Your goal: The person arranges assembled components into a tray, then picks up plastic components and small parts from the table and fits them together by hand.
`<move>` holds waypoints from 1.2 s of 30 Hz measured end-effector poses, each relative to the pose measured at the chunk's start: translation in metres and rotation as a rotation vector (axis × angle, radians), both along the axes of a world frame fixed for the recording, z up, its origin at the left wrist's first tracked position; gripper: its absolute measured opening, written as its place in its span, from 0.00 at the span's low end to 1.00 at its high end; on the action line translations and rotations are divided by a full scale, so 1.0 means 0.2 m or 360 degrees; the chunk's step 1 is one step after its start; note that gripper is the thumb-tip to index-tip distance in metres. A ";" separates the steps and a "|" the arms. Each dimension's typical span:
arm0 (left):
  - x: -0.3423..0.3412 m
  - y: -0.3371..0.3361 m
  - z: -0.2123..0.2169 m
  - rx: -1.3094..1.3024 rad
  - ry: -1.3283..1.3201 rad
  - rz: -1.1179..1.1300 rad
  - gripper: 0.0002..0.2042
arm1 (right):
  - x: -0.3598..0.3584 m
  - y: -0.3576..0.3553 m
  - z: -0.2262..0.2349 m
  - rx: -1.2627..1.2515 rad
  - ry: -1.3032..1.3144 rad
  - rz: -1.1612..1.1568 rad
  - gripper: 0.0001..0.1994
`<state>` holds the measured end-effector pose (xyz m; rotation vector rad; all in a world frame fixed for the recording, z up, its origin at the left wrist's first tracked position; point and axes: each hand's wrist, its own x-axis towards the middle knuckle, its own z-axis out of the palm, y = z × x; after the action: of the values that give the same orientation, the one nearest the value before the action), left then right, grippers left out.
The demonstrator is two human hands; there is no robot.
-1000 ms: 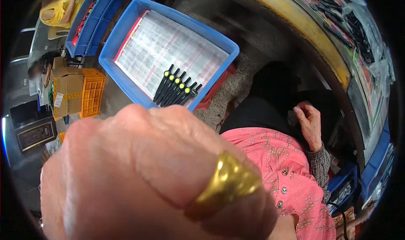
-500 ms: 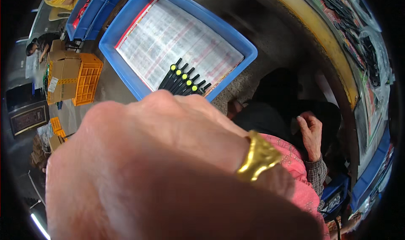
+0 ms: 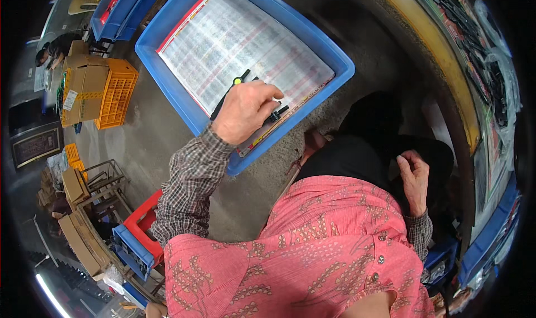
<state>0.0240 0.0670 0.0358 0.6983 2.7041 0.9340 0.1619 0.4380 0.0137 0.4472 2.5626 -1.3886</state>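
Head view looks straight down on a grey concrete floor [image 3: 151, 134], with the person's pink patterned garment [image 3: 312, 251] filling the lower middle. Ahead of the knees sits a big blue plastic tray [image 3: 167, 44] lined with a printed newspaper sheet [image 3: 234, 39] that covers nearly its whole bottom. Off to the left stands an orange slotted plastic crate [image 3: 117, 94] with a brown cardboard box [image 3: 81, 86] just beside it, touching or nearly so. Another blue crate [image 3: 125, 8] lies beyond the tray toward the top left. Lower left there is a red plastic stool [image 3: 146, 220] next to a small blue bin [image 3: 133, 251].

Left hand [image 3: 244, 111], coming out of a checked brown sleeve [image 3: 190, 189], reaches into the near corner of the tray and rests over a bunch of slim black tools with yellow-green tips [image 3: 239, 82] lying on the newspaper. Its fingers are curled down onto the bunch; I cannot tell whether they truly grip any tool or only press on them. One yellow-tipped end pokes out beyond the knuckles, and a black end shows at the fingertips on the right.

Right hand [image 3: 414, 178] lies well apart from the tray, loosely curled and resting on dark black cloth [image 3: 357, 150] at the person's lap, clamped on nothing I can make out.
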 end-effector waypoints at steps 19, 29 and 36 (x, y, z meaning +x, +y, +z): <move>-0.07 0.03 -0.13 -0.0368 -0.0382 -0.0144 0.10 | 0.00 0.00 0.00 0.0022 -0.0041 -0.0006 0.09; -0.06 0.00 -0.09 -0.0187 -0.0386 0.0086 0.09 | -0.01 0.00 0.02 0.0052 -0.0032 0.0033 0.10; -0.06 -0.11 -0.10 -0.0180 0.0150 0.0333 0.08 | 0.00 0.00 0.01 0.0058 -0.0018 0.0020 0.09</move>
<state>0.0119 0.0450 0.0167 0.4550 2.9308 0.8016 0.1619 0.4390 0.0152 0.4428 2.5809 -1.3329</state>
